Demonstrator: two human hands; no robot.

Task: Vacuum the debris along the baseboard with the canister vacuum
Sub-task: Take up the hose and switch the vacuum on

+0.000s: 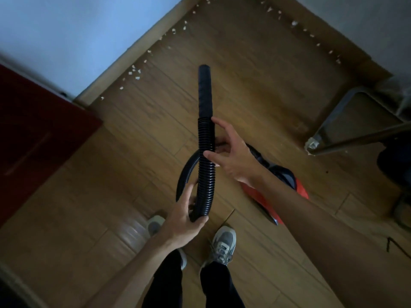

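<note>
Head view: left grip [182,215] curls round hose [205,174] bend; right grip [233,158], fingers spread, touches hose above; nozzle [205,90] points beyond toward debris [134,68] along baseboard [144,48].

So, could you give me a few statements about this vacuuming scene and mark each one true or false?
1. The left hand grips the hose. True.
2. The nozzle touches the debris. False: it is held up, apart from the white bits.
3. Debris lies along the baseboard. True.
4. The vacuum is blue. False: it is red.
</note>
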